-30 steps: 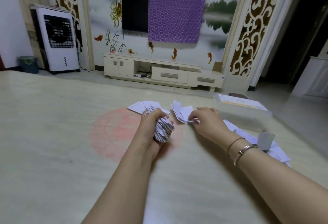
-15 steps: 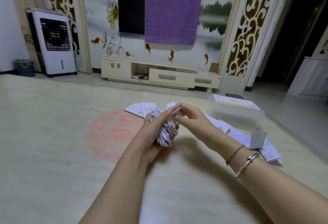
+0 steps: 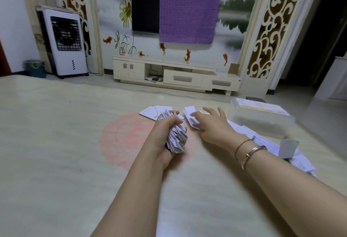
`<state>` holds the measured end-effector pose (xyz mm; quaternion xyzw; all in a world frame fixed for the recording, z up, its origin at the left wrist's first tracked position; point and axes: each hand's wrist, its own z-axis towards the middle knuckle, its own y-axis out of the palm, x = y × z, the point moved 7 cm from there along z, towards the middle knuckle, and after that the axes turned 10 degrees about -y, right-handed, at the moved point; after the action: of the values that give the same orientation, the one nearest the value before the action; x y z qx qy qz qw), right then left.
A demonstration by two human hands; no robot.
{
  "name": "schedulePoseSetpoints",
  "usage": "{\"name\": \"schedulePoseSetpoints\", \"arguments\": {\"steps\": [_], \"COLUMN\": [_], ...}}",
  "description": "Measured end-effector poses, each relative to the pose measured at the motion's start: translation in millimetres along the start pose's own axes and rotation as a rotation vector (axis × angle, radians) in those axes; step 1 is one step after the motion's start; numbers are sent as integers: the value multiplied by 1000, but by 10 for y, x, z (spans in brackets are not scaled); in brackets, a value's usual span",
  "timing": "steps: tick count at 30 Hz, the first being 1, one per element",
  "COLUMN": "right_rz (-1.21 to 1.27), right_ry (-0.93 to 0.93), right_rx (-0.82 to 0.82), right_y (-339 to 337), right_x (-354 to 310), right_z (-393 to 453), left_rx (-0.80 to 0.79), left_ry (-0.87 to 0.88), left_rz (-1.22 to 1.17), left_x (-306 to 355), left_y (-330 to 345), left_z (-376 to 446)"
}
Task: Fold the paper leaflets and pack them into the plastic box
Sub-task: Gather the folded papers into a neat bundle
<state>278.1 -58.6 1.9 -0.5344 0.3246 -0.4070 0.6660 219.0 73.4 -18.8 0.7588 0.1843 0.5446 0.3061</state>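
I am seeing a thick bundle of folded white paper leaflets (image 3: 176, 137) sitting at the centre of the frame, and my left hand (image 3: 165, 133) is gripping it with its fingers curled round it above the pale marble-patterned tabletop (image 3: 56, 152). Just right of it, my right hand (image 3: 210, 126) is reaching with fingers spread and relaxed over loose folded white leaflets (image 3: 189, 113) lying on the tabletop; I cannot tell whether it is touching them. More flat white leaflets (image 3: 155, 112) are lying beyond the bundle. The clear rectangular plastic box (image 3: 262, 118) is resting at the right of the frame, and a trail of unfolded printed sheets (image 3: 266, 143) is running below it.
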Motion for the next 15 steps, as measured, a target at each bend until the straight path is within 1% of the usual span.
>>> {"name": "schedulePoseSetpoints", "arguments": {"steps": [2,6,9,10,12,13,15], "right_rz": [-72,-76,-59,-22,101,205,542], "right_ry": [-35,-70,-91,-74,15,76,187], "right_rx": [51,232,368,413,498,542,608], "right_y": [19,-47,-114,-153,-293,-367,-476], "right_x": [6,13,11,13,45,78,148], "right_z": [-37,-134,-203,-220,-281,-326,-434], "left_rx": [22,61,93,95,97,95,92], "left_ry": [-2,11,19,17,7,2,-1], "left_rz": [9,59,33,24,13,10,32], "left_x": [-7,1,6,4,0,-2,-7], "left_y": [-8,-30,-48,-58,-60,-57,-45], "left_z": [4,-10,-33,-34,-44,-55,-53]}}
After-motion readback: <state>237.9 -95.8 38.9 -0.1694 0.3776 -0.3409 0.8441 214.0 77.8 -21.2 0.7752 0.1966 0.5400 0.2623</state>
